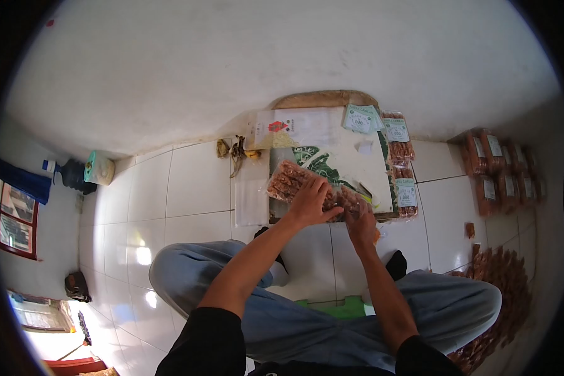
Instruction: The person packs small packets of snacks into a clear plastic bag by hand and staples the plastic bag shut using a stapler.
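Note:
Between my hands is a clear plastic pack of reddish-brown snack pieces (286, 182), tilted over the near part of a low white board with green leaf print (348, 160). My left hand (310, 202) lies across the pack's middle with its fingers closed around it. At the pack's right end, my right hand (360, 224) grips the plastic, its fingertips partly hidden. Just right of that hand, a yellow-green object (368, 198) with a dark tip lies on the board. Printed green-white labels (361, 119) are stacked at the board's far right corner.
Labelled snack packs (406, 195) line the board's right side, and more packs (506, 164) are piled by the right wall. Clear plastic bags (261, 130) lie at the far left, near dried banana peels (237, 152). Loose brown packets (501, 288) heap at lower right.

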Motion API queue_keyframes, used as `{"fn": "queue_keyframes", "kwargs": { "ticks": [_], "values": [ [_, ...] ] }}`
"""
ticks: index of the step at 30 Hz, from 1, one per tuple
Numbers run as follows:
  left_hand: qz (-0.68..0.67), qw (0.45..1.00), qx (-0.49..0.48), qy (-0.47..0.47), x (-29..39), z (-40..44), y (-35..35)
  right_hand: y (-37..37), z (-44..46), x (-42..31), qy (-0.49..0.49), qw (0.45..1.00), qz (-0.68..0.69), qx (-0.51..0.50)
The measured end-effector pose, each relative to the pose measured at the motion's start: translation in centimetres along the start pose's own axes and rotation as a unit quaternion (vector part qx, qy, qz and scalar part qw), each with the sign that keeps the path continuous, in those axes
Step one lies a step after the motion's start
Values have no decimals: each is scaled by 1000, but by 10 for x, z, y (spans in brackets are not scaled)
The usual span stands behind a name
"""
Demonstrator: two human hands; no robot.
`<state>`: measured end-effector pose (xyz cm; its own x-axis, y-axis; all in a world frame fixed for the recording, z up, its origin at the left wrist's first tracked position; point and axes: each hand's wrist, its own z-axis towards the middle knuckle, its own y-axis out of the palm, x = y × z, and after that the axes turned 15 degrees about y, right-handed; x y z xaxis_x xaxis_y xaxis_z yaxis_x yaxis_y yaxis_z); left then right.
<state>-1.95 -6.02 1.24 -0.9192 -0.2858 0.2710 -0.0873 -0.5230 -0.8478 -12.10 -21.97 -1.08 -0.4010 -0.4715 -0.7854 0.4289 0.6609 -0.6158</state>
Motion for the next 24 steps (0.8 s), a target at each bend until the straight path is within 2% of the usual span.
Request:
{"fn": "queue_keyframes", "kwargs": {
  "ticks": [6, 9, 13, 16, 23, 24],
  "values": [
    [12, 998, 6, 64, -7, -1, 1, 2, 1, 3, -25, 1000, 7, -1],
    [-7, 997, 9, 81, -10, -3, -1, 2, -1, 1, 12, 999, 33, -16],
    [-11, 995, 6, 102, -16, -4, 1, 2, -2, 10, -28, 999, 25, 8],
    [-4, 994, 30, 101, -13, -3, -2, 0, -1, 10, -29, 999, 29, 7],
    [-13, 993, 11, 117, -11, -2, -6, 7, 1, 18, -19, 997, 76, 4],
    [-43, 996, 7, 81, -8, 0, -6, 6, 1, 14, -18, 997, 77, 5]
  ]
}}
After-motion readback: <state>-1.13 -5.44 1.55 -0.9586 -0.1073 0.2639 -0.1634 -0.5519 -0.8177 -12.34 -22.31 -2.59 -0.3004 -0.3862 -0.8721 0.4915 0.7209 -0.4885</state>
